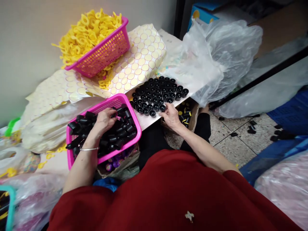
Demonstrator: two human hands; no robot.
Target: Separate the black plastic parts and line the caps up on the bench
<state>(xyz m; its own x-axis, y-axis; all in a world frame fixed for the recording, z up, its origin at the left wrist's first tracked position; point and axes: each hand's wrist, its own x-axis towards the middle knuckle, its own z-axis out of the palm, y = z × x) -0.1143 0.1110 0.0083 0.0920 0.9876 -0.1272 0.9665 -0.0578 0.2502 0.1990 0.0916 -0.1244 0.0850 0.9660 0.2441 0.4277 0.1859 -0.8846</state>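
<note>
The left hand (106,119) curls over loose black parts (112,138) in a pink basket (137,127), the right hand (171,116) touches black cups (154,95) packed upright on the bench (147,122), apparently for easy reach, and whether either hand's fingers grip anything is unclear.

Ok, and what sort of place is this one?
Probably a small workshop handling plastic parts: black round plastic pieces stand grouped together, yellow plastic pieces heap above a pink basket's rim, and what look like sheets of round stickers lie underneath.

Glossy plastic cups (159,96), matt cloth shirt (168,186)
</note>
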